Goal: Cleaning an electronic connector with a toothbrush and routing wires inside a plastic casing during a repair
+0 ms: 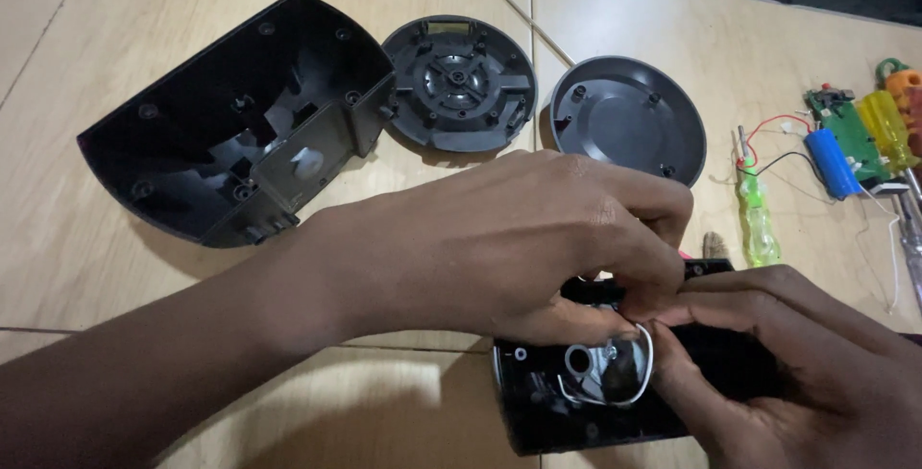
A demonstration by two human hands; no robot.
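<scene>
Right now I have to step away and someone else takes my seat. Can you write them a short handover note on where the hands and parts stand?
Left hand: fingertips pinching at the top edge of the black housing.
Right hand: gripping the housing from the right, fingers by the white wire.
Done: big shell, ribbed disc and plain disc lie off, on the table.
Circuit board and green screwdriver lie to the right.
Left: housing is open, insides exposed, nothing put back.
</scene>
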